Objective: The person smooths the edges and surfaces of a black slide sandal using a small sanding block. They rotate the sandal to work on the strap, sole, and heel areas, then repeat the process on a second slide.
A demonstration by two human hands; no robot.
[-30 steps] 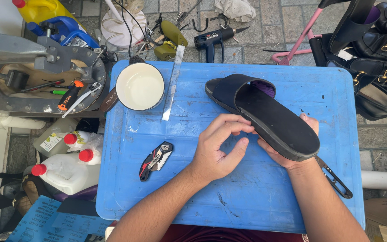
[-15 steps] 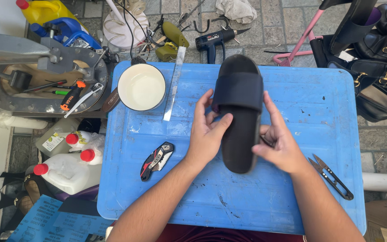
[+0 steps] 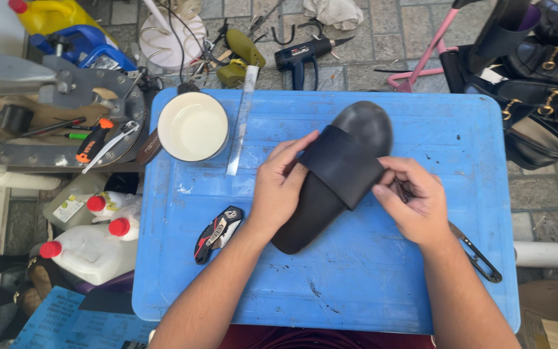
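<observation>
Lying sole-down at the centre of the frame on a blue plastic table (image 3: 421,284), a black slide sandal (image 3: 330,181) points its rounded toe toward the upper right; matte, dusty footbed, broad plain strap across the middle. Left hand (image 3: 279,187) clamped on the strap's left edge, fingers curled over it, palm against the sandal's side. Right hand (image 3: 414,200) pinches the strap's right edge between thumb and fingers. Round cream tin (image 3: 193,126), open, sits at the table's upper left, a clear ruler (image 3: 241,123) just beside it. Folding utility knife (image 3: 217,234), black with red, lies lower left of the sandal; dark thread snips (image 3: 476,252) lie by the right wrist. Lower left, off the table: white jugs with red caps (image 3: 88,249), one bearing a pale label. Upper left corner: yellow jug (image 3: 53,14).
</observation>
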